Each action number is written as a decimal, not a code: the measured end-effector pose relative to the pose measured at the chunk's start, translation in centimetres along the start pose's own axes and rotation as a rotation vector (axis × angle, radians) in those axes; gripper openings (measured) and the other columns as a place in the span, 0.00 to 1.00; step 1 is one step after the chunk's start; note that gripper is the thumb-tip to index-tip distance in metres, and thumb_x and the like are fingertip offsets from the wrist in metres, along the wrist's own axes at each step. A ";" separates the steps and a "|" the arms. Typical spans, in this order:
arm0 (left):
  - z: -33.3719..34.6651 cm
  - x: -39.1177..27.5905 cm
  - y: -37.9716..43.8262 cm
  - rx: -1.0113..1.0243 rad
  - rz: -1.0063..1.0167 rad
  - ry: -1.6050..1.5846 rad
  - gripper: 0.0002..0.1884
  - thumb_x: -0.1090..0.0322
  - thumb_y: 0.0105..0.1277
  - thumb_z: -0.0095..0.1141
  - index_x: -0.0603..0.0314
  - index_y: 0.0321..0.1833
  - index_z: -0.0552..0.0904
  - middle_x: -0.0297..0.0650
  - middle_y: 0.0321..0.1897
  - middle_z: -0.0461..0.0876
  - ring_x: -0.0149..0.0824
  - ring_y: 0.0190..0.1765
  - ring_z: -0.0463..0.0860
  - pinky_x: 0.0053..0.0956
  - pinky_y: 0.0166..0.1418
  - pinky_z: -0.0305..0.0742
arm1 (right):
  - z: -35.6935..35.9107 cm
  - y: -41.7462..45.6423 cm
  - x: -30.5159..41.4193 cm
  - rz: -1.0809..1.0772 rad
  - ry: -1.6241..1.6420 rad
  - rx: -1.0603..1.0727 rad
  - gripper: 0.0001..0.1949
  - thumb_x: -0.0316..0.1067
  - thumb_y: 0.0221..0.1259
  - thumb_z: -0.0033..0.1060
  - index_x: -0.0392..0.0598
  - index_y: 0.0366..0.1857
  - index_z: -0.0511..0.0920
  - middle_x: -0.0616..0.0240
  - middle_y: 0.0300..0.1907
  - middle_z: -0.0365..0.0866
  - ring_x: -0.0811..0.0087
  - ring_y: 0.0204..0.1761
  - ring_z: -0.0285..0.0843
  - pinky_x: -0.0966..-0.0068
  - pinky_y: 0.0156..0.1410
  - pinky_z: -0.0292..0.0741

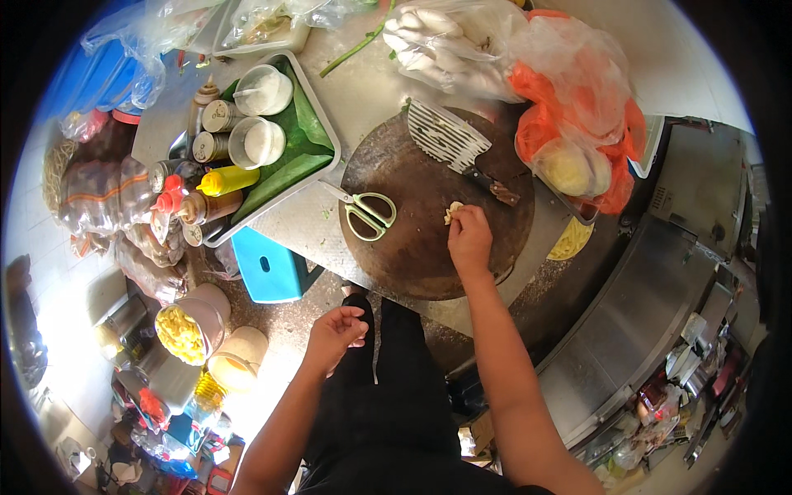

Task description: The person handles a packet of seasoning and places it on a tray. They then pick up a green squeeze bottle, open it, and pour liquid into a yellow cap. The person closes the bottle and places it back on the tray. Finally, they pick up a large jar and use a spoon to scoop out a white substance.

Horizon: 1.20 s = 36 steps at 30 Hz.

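On a metal table lies a round, dark wooden chopping board [414, 247]. My right hand [471, 238] is over its right part, its fingers closed on a small, pale, crumpled piece [453, 212] that I cannot identify. Beyond that hand rests a cleaver [447, 135] with a striped, wavy-edged blade and a dark handle pointing to the lower right. Scissors [371, 215] with pale green handles lie at the board's left edge, the blades reaching past it. My left hand [339, 337] hangs in front of my body, short of the table, fingers curled loosely and nothing visible in them.
Left of the board, a tray [337, 145] holds tubs of white powder, shakers and squeeze bottles. Plastic bags [455, 49] fill the back, and a red bag [619, 179] stands at the right. A blue stool [266, 272] and a bucket of yellow pieces [213, 322] are at the lower left.
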<state>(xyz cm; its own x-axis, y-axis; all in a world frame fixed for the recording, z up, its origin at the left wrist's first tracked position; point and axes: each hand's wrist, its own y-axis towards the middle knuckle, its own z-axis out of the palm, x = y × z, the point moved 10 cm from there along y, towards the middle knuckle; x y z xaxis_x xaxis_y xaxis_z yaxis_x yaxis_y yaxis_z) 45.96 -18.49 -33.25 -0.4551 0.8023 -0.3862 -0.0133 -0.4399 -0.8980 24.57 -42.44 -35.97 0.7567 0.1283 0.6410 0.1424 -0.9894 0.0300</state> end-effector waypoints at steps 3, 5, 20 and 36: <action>-0.3 -0.1 0.0 -0.010 0.006 -0.006 0.14 0.75 0.62 0.63 0.64 0.51 0.79 0.34 0.32 0.81 0.27 0.35 0.81 0.25 0.40 0.81 | 0.1 -0.1 -3.1 0.299 0.540 0.037 0.08 0.18 0.54 0.63 0.40 0.37 0.79 0.66 0.42 0.79 0.70 0.41 0.80 0.73 0.47 0.78; -0.8 -0.1 -0.1 -0.022 0.014 -0.001 0.14 0.75 0.62 0.64 0.64 0.50 0.79 0.34 0.32 0.81 0.27 0.35 0.81 0.25 0.41 0.81 | 1.3 -0.6 -4.6 0.586 1.129 0.027 0.15 0.16 0.56 0.63 0.39 0.46 0.76 0.66 0.46 0.79 0.75 0.46 0.79 0.79 0.49 0.78; -3.3 1.6 -0.6 -0.026 0.009 0.020 0.15 0.74 0.61 0.65 0.66 0.50 0.79 0.34 0.32 0.80 0.26 0.34 0.81 0.22 0.39 0.80 | -0.8 -0.7 -1.4 0.262 -0.337 -0.105 0.15 0.36 0.59 0.61 0.48 0.49 0.83 0.60 0.39 0.77 0.55 0.40 0.78 0.62 0.45 0.77; -2.5 1.6 -1.4 0.009 -0.006 -0.029 0.14 0.74 0.62 0.64 0.65 0.49 0.79 0.35 0.32 0.80 0.27 0.35 0.81 0.24 0.41 0.81 | 1.8 -0.2 -3.5 0.544 0.511 0.090 0.08 0.30 0.58 0.66 0.41 0.40 0.85 0.62 0.36 0.85 0.71 0.35 0.81 0.75 0.42 0.76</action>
<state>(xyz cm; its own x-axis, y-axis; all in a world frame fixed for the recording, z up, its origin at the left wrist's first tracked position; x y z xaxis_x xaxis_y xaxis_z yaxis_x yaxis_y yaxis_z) 47.46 -15.63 -33.13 -0.4805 0.7929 -0.3747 -0.0238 -0.4389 -0.8982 23.10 -42.60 -39.60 0.3477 -0.4464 0.8245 -0.0982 -0.8919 -0.4415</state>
